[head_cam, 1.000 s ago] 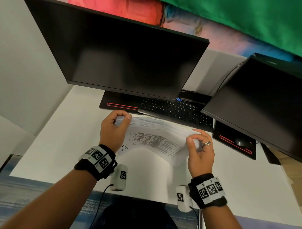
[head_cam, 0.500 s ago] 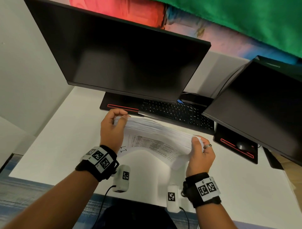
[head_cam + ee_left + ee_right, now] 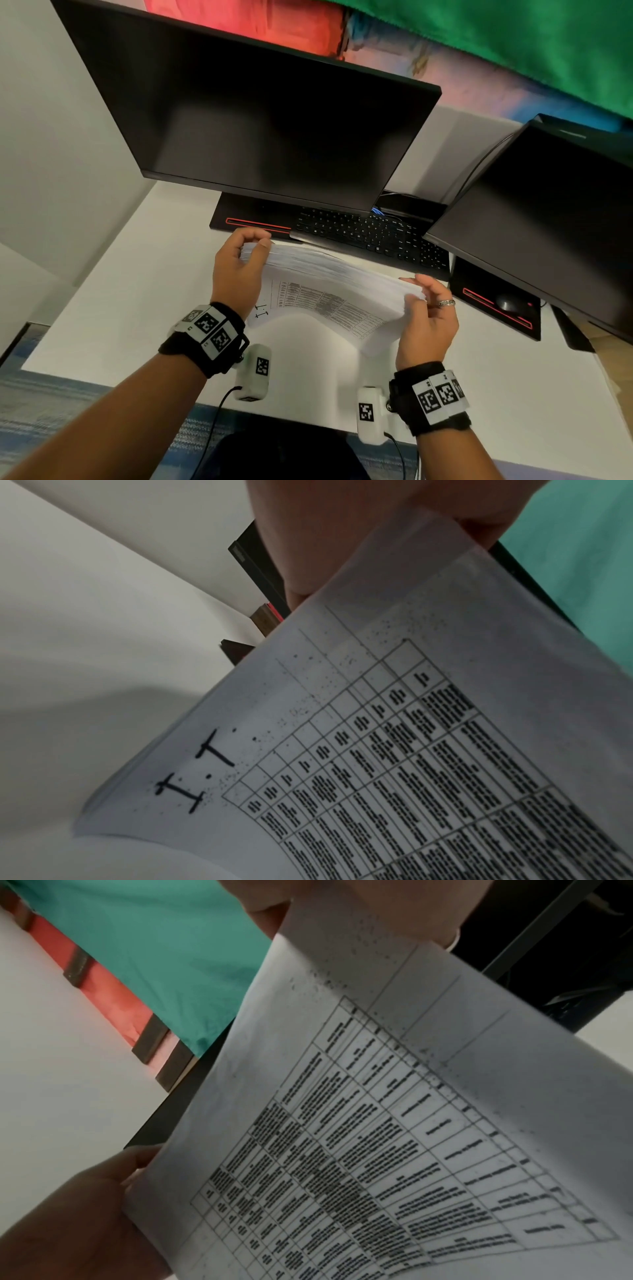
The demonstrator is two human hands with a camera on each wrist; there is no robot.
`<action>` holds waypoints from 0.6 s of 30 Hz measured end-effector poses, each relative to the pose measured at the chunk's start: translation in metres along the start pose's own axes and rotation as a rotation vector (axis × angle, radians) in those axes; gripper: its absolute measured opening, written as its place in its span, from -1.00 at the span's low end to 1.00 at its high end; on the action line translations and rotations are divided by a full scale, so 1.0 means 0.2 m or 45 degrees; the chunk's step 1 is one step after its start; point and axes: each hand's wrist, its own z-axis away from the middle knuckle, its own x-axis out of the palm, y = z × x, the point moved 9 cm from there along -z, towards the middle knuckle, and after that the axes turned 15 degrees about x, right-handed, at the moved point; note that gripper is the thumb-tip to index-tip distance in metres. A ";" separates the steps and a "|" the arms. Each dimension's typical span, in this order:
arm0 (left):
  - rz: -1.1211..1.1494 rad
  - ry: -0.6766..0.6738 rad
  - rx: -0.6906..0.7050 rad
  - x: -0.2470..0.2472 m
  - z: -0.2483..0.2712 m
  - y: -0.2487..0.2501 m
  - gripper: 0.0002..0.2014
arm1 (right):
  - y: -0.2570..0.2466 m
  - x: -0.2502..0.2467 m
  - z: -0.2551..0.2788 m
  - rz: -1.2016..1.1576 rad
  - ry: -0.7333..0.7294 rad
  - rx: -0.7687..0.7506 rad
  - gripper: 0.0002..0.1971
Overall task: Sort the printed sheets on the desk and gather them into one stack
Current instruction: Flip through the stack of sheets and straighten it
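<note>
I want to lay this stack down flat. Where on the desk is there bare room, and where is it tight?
Bare desk lies left of the left hand, and more right of the right hand, toward the near edge. It is crowded behind the stack of sheets: keyboard, monitor bases and mouse.

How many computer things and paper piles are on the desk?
Black monitors: 2
Black keyboard: 1
Black mouse: 1
White stack of printed sheets, held by left hand and right hand: 1
Total: 5
</note>
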 end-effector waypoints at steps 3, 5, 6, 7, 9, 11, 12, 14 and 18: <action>0.024 0.005 -0.006 -0.01 0.00 0.00 -0.94 | -0.07 0.04 0.03 0.115 -0.082 -0.179 -0.80; 0.039 0.009 -0.007 0.00 0.00 0.00 -0.94 | -0.10 0.06 0.05 0.188 -0.124 -0.312 -0.85; 0.042 0.010 -0.007 0.00 0.00 -0.01 -0.94 | -0.10 0.06 0.06 0.226 -0.128 -0.351 -0.83; 0.041 0.008 -0.007 0.00 0.00 -0.01 -0.94 | -0.10 0.06 0.05 0.248 -0.126 -0.351 -0.80; 0.038 0.000 -0.009 0.00 -0.01 -0.01 -0.94 | -0.07 0.05 0.04 0.247 -0.127 -0.271 -0.77; 0.045 0.000 -0.013 0.01 -0.01 -0.01 -0.94 | -0.06 0.05 0.03 0.251 -0.120 -0.200 -0.77; 0.049 0.003 -0.017 0.01 -0.01 -0.01 -0.94 | -0.05 0.05 0.02 0.240 -0.117 -0.165 -0.79; 0.047 0.009 -0.023 0.01 -0.01 0.00 -0.94 | -0.04 0.05 0.02 0.181 -0.116 -0.091 -0.85; 0.038 -0.004 -0.050 0.01 -0.01 -0.01 -0.90 | -0.06 0.06 0.01 0.181 -0.113 -0.069 -0.87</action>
